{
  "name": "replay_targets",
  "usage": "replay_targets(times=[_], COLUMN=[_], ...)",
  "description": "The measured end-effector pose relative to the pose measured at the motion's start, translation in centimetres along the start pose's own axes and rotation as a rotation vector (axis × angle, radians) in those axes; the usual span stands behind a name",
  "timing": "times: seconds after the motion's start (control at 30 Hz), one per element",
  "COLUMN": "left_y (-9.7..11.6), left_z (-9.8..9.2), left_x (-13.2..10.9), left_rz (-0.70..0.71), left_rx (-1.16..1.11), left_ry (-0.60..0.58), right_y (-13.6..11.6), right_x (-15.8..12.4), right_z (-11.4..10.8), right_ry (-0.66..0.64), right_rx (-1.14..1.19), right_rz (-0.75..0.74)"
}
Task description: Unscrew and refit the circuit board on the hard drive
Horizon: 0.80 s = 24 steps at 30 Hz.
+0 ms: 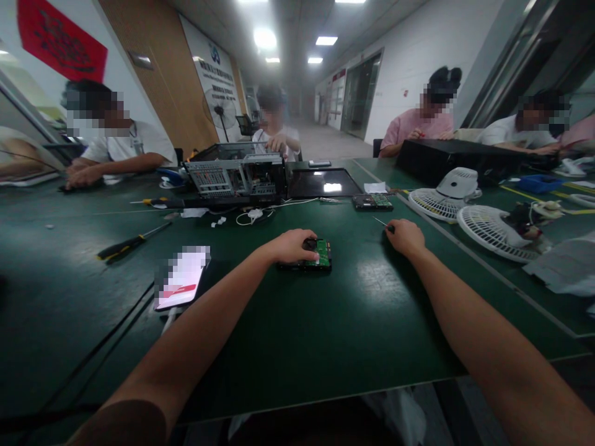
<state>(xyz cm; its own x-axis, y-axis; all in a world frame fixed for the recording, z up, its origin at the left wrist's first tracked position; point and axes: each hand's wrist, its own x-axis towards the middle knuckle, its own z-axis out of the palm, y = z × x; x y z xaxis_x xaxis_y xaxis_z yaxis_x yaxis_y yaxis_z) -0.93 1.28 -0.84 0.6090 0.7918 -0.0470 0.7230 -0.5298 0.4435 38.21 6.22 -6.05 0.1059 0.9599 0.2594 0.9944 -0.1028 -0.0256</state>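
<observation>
A hard drive [322,255] lies on the green table with its green circuit board facing up. My left hand [295,245] is on its left part, the thumb over the board and the fingers curled at the far side, hiding much of it. To the right, my right hand [406,236] is closed around a small screwdriver [389,228] whose thin shaft points away to the left. That hand rests at the table and apart from the drive. Another drive with a green board [372,202] lies farther back.
A lit phone [183,279] with a cable and a larger screwdriver [132,243] lie at left. An opened computer case [235,176] and a dark panel [323,183] stand behind. Fan parts [495,231] and a black case [453,160] are at right. Several people sit around the table.
</observation>
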Motion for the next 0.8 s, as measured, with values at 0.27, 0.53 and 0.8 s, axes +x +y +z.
replay_targets(times=[0.27, 0.53, 0.8], left_y=[0.3, 1.1, 0.9], left_z=[0.2, 0.7, 0.8], left_x=[0.1, 0.1, 0.1], left_rz=[0.002, -0.066, -0.071], left_rx=[0.027, 0.043, 0.062], left_ry=[0.009, 0.065, 0.051], right_y=[-0.3, -0.5, -0.4], right_x=[0.1, 0.0, 0.1], right_z=[-0.5, -0.5, -0.6], right_ry=[-0.051, -0.055, -0.076], right_rx=[0.005, -0.008, 0.006], right_rz=[0.073, 0.074, 0.061])
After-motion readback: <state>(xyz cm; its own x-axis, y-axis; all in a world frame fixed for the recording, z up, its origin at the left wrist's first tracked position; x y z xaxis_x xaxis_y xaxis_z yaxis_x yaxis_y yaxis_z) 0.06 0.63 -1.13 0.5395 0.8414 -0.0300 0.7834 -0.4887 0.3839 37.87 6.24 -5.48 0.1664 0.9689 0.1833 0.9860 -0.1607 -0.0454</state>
